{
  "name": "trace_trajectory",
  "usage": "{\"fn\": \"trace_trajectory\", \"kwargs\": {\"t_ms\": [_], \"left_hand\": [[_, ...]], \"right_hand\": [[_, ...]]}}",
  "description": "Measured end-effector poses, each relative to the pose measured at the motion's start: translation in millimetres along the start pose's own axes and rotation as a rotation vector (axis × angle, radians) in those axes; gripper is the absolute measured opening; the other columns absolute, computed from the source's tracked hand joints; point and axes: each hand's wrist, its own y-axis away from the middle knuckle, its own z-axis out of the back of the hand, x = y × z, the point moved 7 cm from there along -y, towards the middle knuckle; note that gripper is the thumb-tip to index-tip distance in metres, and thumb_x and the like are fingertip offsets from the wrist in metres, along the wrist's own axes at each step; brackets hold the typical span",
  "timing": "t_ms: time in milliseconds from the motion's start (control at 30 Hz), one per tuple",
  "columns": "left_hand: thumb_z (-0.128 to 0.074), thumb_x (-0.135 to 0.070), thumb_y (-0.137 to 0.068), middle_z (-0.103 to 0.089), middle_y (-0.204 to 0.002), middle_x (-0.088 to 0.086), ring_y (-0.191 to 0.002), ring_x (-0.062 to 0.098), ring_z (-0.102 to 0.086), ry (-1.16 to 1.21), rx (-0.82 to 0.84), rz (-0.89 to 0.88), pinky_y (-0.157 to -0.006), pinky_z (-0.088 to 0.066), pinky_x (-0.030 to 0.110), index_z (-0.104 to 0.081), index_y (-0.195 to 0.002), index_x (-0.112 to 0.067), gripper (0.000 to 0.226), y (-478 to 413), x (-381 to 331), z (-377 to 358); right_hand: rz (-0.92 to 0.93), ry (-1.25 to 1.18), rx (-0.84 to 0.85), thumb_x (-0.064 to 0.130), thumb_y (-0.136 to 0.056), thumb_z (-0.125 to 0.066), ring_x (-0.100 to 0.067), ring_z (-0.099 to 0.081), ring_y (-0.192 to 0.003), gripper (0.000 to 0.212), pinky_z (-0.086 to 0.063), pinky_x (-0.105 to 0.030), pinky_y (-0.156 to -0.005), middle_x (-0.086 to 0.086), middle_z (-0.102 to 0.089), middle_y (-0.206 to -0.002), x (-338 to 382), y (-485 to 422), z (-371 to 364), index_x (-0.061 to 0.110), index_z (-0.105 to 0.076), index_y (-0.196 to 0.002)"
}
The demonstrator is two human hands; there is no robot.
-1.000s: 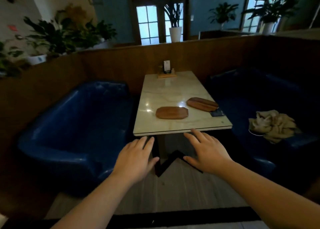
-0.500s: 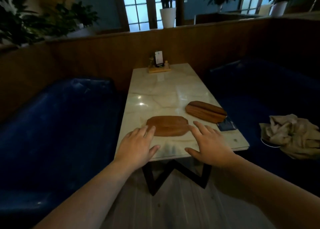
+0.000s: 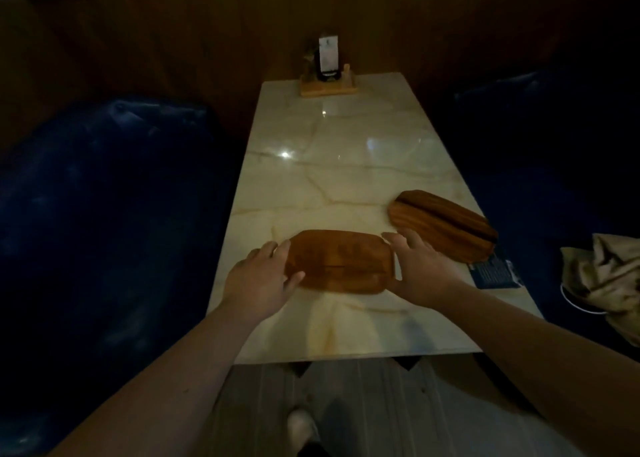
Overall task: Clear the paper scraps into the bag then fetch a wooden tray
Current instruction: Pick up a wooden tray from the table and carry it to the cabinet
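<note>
I see a pale marble desk [image 3: 346, 179] between dark blue seats. A wooden tray [image 3: 337, 261] lies flat near its near edge. My left hand [image 3: 261, 280] and right hand [image 3: 420, 268] are spread, cupping the tray's two ends. A second tray [image 3: 443, 226] lies to the right, just beyond. A crumpled bag [image 3: 604, 276] sits on the right seat.

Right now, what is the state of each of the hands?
Left hand: open, fingers at the left end of the near wooden tray.
Right hand: open, at its right end; not yet gripping.
</note>
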Motion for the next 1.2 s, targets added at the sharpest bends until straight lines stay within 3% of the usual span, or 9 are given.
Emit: {"fn": "trace_trajectory", "kwargs": {"t_ms": [233,433,633,733,900,1000,1067,1200], "left_hand": [[-0.036,-0.061,-0.089,-0.047,-0.137,0.005,-0.119,0.026,-0.049,0.048,0.174,0.0,-0.086,-0.05,0.043,-0.023,-0.144,-0.023,0.068,-87.2,25.0,-57.6],[-0.042,-0.062,-0.086,-0.046,-0.139,0.007,-0.12,0.031,-0.051,0.135,0.33,0.064,-0.09,-0.049,0.046,-0.028,-0.143,-0.024,0.07,-155.0,49.7,-117.2],[-0.048,-0.06,-0.084,-0.051,-0.134,0.014,-0.118,0.035,-0.053,0.095,0.458,0.132,-0.091,-0.049,0.047,-0.037,-0.135,-0.01,0.071,-178.6,66.4,-159.3],[-0.052,-0.056,-0.085,-0.055,-0.128,0.017,-0.114,0.036,-0.056,0.115,0.45,0.147,-0.089,-0.05,0.044,-0.045,-0.128,-0.007,0.066,-183.0,64.6,-166.8],[-0.064,-0.043,-0.08,-0.068,-0.106,0.018,-0.098,0.036,-0.063,0.415,0.424,0.358,-0.082,-0.053,0.042,-0.062,-0.107,-0.007,0.045,-191.6,76.7,-172.6],[-0.067,-0.027,-0.082,-0.068,-0.092,0.011,-0.09,0.03,-0.064,0.55,0.329,0.415,-0.076,-0.049,0.037,-0.068,-0.095,-0.004,0.026,-202.6,78.0,-157.9],[-0.067,-0.027,-0.083,-0.068,-0.099,0.012,-0.093,0.031,-0.063,0.556,0.242,0.442,-0.079,-0.049,0.038,-0.068,-0.099,-0.005,0.027,-216.2,70.9,-140.9],[-0.069,-0.027,-0.083,-0.066,-0.107,0.012,-0.098,0.032,-0.062,0.638,0.153,0.446,-0.085,-0.05,0.04,-0.066,-0.107,-0.009,0.029,-247.8,27.2,-112.8]], "right_hand": [[-0.199,-0.129,0.071,0.058,-0.079,-0.064,-0.032,-0.048,-0.127,0.084,-0.048,-0.049,-0.096,-0.008,-0.034,-0.149,-46.6,-52.7,-42.1,0.027,-0.024,-0.147],[-0.517,-0.405,0.191,0.053,-0.081,-0.067,-0.035,-0.053,-0.123,0.086,-0.046,-0.043,-0.096,-0.018,-0.046,-0.144,-86.8,-95.1,-96.7,0.016,-0.026,-0.147],[-0.691,-0.454,0.272,0.051,-0.084,-0.065,-0.034,-0.058,-0.116,0.081,-0.047,-0.038,-0.088,-0.019,-0.055,-0.136,-99.2,-116.6,-129.1,0.011,-0.031,-0.145],[-0.707,-0.476,0.268,0.048,-0.085,-0.066,-0.035,-0.056,-0.118,0.077,-0.047,-0.039,-0.09,-0.018,-0.053,-0.138,-102.7,-127.5,-127.7,0.01,-0.033,-0.144],[-0.669,-0.599,0.309,0.039,-0.085,-0.069,-0.032,-0.061,-0.1,0.06,-0.056,-0.047,-0.082,-0.018,-0.058,-0.122,-111.3,-140.7,-136.8,0.008,-0.04,-0.129],[-0.686,-0.766,0.308,0.032,-0.089,-0.066,-0.027,-0.059,-0.092,0.053,-0.053,-0.035,-0.06,-0.015,-0.056,-0.118,-121.8,-145.5,-136.2,0.008,-0.041,-0.128],[-0.679,-0.9,0.28,0.03,-0.089,-0.066,-0.026,-0.06,-0.086,0.051,-0.049,-0.029,-0.053,-0.017,-0.056,-0.121,-135.2,-148.3,-129.1,0.008,-0.043,-0.129],[-0.622,-1.04,0.216,0.035,-0.085,-0.07,-0.033,-0.06,-0.105,0.058,-0.06,-0.045,-0.069,-0.01,-0.052,-0.131,-174.4,-146.5,-104.1,0.018,-0.041,-0.133]]}}
